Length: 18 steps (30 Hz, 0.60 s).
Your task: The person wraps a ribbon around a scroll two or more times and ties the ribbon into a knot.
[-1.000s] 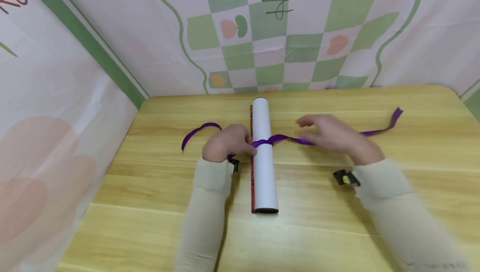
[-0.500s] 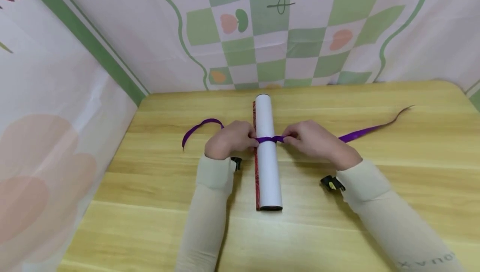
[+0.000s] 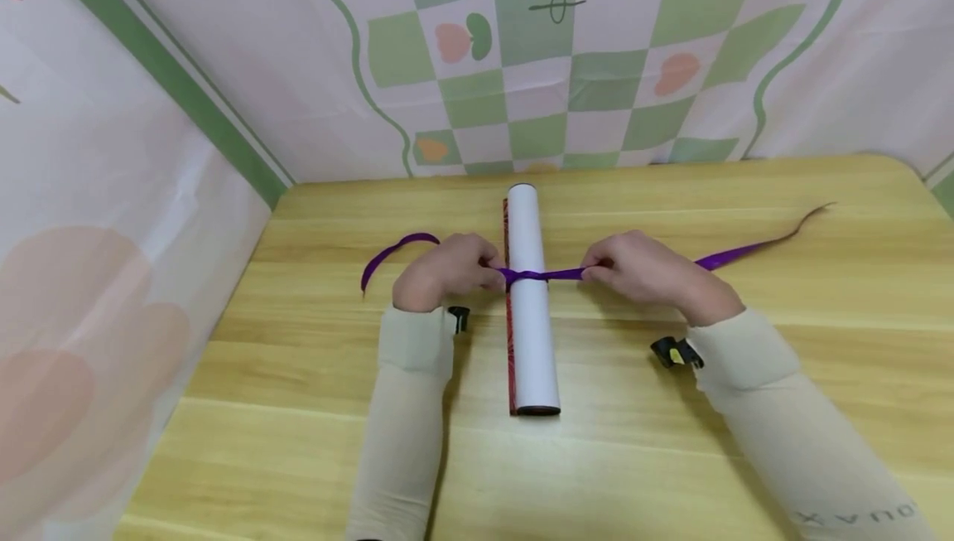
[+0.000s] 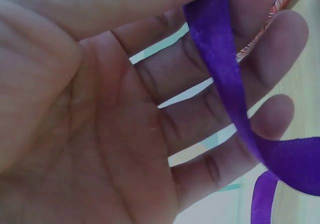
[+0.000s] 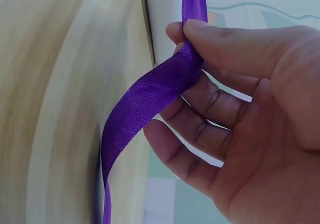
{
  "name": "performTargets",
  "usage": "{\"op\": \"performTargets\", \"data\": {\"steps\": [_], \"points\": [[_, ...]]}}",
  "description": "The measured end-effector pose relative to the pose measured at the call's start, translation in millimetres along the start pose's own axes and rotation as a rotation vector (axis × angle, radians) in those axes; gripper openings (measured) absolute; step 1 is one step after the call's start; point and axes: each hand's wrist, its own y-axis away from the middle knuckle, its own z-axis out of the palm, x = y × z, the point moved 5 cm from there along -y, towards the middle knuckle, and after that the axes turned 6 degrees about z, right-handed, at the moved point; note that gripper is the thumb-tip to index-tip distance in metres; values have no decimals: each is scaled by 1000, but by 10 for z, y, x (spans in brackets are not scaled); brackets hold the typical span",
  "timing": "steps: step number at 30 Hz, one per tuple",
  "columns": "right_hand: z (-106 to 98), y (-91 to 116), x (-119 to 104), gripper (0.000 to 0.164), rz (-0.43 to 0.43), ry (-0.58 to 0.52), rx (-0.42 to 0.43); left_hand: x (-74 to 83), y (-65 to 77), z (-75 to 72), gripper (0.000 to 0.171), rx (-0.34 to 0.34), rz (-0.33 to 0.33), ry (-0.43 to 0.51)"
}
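A rolled white scroll (image 3: 533, 342) with a red patterned edge (image 3: 511, 359) along its left side lies lengthwise on the wooden table. Around its middle runs a purple ribbon (image 3: 564, 274), crossed on top and stretched taut to both sides. Just left of the roll, my left hand (image 3: 458, 268) pinches the ribbon; in the left wrist view the ribbon (image 4: 220, 58) drops from the thumb across the fingers. My right hand (image 3: 641, 272) pinches the other side between thumb and fingertips, a little right of the roll. From there the ribbon (image 5: 145, 96) hangs in a loose twist past the palm.
One ribbon tail curls on the table (image 3: 298, 359) left of my left hand; the other stretches toward the right back. Behind the table hangs a checked green and white cloth (image 3: 537, 94). A dark wrist camera (image 3: 674, 352) sits under the right cuff.
My right hand came in to the roll, took hold of the ribbon, then drew back slightly right. My left hand shifted a little left. The ribbon over the roll is now pulled straight.
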Motion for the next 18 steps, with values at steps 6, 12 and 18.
{"op": "performTargets", "data": {"steps": [6,12,18], "points": [[-30,11,48,16,6,2,-16,-19,6,5,23,-20,1,1],[-61,13,68,15,1,21,-20,-21,17,-5,21,-24,11,7],[-62,32,96,14,-10,37,-21,-20,3,14,24,-38,19,-26]]}}
